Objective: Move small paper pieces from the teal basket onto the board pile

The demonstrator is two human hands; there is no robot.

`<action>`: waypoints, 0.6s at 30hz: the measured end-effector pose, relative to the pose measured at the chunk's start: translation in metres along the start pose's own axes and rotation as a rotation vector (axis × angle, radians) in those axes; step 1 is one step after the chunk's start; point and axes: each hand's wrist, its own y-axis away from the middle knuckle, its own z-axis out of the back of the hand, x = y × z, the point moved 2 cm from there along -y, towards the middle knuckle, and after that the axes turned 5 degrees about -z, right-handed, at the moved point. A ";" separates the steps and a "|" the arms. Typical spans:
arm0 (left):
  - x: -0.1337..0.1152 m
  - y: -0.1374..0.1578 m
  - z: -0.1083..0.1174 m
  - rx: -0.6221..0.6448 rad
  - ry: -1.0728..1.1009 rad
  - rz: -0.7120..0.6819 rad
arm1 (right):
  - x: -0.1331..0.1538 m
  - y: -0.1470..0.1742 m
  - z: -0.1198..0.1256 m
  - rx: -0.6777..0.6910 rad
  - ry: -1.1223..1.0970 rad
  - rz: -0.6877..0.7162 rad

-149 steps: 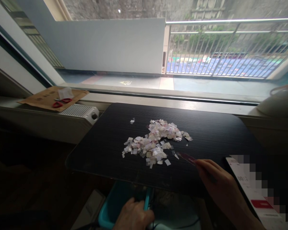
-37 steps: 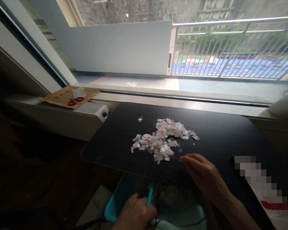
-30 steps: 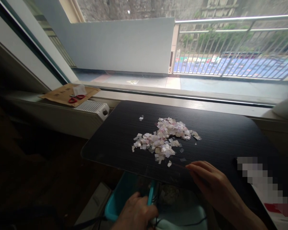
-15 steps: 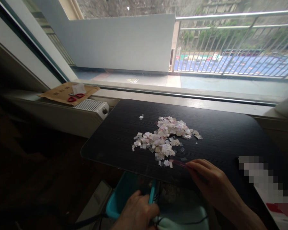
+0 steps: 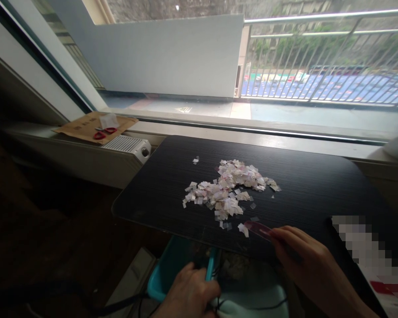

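Observation:
A heap of small pale paper squares [image 5: 232, 179] lies on the black tabletop [image 5: 152, 190]. My right hand [image 5: 301, 247] pinches a flat, translucent pink plastic strip [image 5: 258, 229]. The strip's far end touches a few paper scraps [image 5: 243, 229] near the table's front edge. Below that edge, my left hand [image 5: 194, 289] is closed on the rim of a teal plastic bin [image 5: 166, 269]. Beside it stands a paler green bin [image 5: 265, 291] with paper bits inside, partly hidden under the table.
Red-handled scissors [image 5: 102, 132] rest on a brown envelope [image 5: 82, 126] on the sill at left, near a white radiator [image 5: 129, 145]. A blurred-out object [image 5: 365, 247] lies at the table's right. A window with a railing [image 5: 318, 62] outside is behind.
My right hand and the pink strip have shifted right and slightly nearer me. A few paper scraps at the strip's end have moved right, away from the heap. My left hand stays put.

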 end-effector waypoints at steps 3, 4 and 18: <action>-0.002 -0.001 0.001 0.022 0.007 0.004 | -0.001 0.007 0.002 -0.018 0.003 0.006; -0.003 -0.001 0.001 0.040 0.014 0.002 | -0.001 0.009 0.003 -0.011 0.003 0.004; -0.004 -0.003 0.001 0.041 0.016 0.006 | 0.002 0.012 0.003 0.047 -0.064 -0.057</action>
